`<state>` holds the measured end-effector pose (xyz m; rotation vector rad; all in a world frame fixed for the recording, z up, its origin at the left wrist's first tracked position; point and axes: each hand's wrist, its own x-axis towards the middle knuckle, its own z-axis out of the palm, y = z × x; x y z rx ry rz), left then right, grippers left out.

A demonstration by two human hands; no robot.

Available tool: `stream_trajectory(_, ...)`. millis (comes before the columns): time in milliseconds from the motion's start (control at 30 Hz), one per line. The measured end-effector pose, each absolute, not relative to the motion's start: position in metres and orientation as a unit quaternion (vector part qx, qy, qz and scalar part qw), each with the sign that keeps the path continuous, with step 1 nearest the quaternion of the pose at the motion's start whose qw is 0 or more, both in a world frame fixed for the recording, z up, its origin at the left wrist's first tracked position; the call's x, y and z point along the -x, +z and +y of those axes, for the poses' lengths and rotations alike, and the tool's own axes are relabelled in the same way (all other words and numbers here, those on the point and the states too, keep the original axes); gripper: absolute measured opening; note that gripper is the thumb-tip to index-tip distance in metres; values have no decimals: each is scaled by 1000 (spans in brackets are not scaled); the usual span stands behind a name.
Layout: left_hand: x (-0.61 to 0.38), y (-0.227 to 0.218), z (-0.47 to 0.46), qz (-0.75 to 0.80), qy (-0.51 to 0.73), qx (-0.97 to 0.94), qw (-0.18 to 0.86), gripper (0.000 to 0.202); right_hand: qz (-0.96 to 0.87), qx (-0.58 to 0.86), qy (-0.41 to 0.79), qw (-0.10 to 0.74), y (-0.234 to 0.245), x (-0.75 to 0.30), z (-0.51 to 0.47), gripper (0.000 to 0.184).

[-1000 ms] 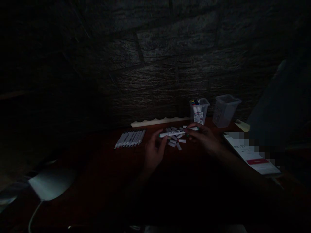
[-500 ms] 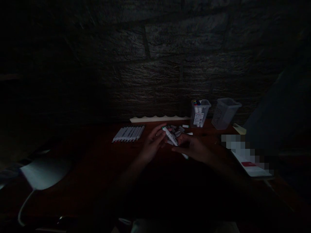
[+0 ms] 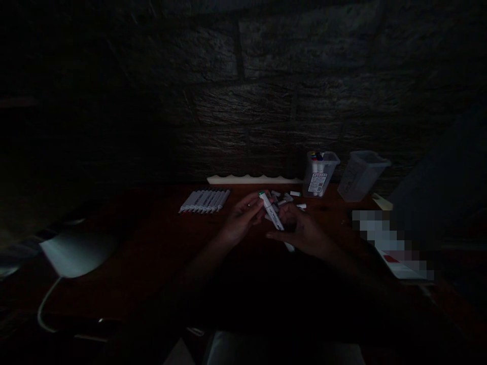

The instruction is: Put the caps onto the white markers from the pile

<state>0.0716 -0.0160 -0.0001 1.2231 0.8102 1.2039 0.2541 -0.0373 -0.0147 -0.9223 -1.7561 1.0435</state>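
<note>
A white marker (image 3: 271, 211) with a green upper end slants between my two hands. My left hand (image 3: 243, 218) is closed around its upper part, thumb along the barrel. Lower down, my right hand (image 3: 302, 228) has its fingers closed at the other end, and its thumb crosses over the barrel. A white end piece (image 3: 289, 247) shows below that thumb, in line with the marker; the join is hidden. Behind the hands lies a loose heap of white caps or short marker pieces (image 3: 288, 197), partly covered. Left of my left hand, several white markers (image 3: 205, 199) lie side by side in a row.
A clear plastic box (image 3: 316, 183) with markers upright in it stands by the wall, next to another clear box (image 3: 359, 177). A pale wavy-edged strip (image 3: 251, 179) runs along the wall. A white lamp-like object (image 3: 76, 256) with a cord is at left. The scene is very dark.
The view has shifted slightly, so the table things appear further right and a little higher. Both hands keep hold of the marker, which now stands slightly steeper.
</note>
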Motion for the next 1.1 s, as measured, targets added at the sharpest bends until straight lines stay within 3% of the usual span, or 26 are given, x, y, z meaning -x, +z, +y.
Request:
stream_trajectory(100, -71, 0, -15, 339, 520, -530, 577, 47, -713, 370, 422, 421, -13, -256, -37, 43)
stream_trajectory(300, -67, -7, -4, 368, 551, -510, 549, 44, -727, 397, 362, 427, -5, -257, -38, 23)
stream_trajectory(467, -61, -10, 3, 412, 572, -504, 500, 46, -670, 438, 294, 523, 20, -276, -31, 20)
stream_trajectory(633, -58, -8, 4, 420, 572, -532, 462, 46, -592, 476, 138, 636, 77, -323, 2, 27)
stream_trajectory(767, -58, -12, 8, 417, 560, -564, 442, 41, -630, 562, 14, 535, 118, -351, 39, 31)
stream_trajectory(933, -58, -17, 11, 407, 554, -590, 423, 36, -636, 675, -32, 374, 143, -355, 63, 34)
stream_trajectory(1100, -57, -17, 12, 406, 568, -584, 414, 36, -650, 681, -111, 319, 158, -359, 70, 33)
